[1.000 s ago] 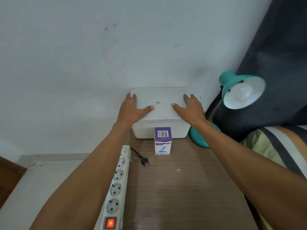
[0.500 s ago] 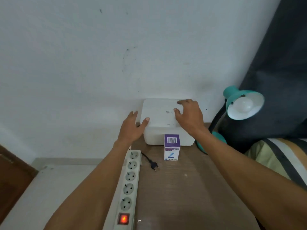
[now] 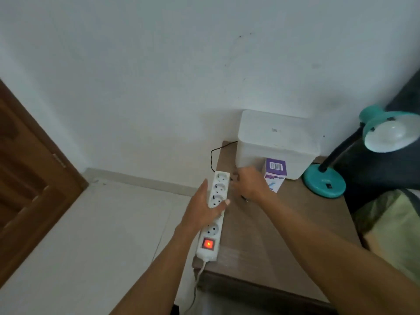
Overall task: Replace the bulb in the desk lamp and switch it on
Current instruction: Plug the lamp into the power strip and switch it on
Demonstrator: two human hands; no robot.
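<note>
The teal desk lamp [image 3: 324, 183] stands at the table's far right, its shade tilted towards me with a white bulb [image 3: 389, 131] inside. A purple and white bulb carton [image 3: 276, 167] stands in front of a white box [image 3: 272, 142]. My left hand [image 3: 202, 212] grips the white power strip [image 3: 217, 187] from the left, thumb across it. The strip's red switch [image 3: 208, 243] glows. My right hand [image 3: 248, 183] hovers just right of the strip, fingers curled over the lamp's black cable [image 3: 211, 156]. The plug tip [image 3: 244, 198] peeks out under that wrist.
The brown wooden table [image 3: 272, 237] ends at its left edge right under the strip. A white tiled floor [image 3: 91, 235] and a brown door [image 3: 27, 169] lie to the left. Dark fabric and a striped cushion [image 3: 393, 223] crowd the right side.
Both hands have left the white box and come down. The left one took hold of the power strip, and the right one dropped over the cable and plug. My view swung left.
</note>
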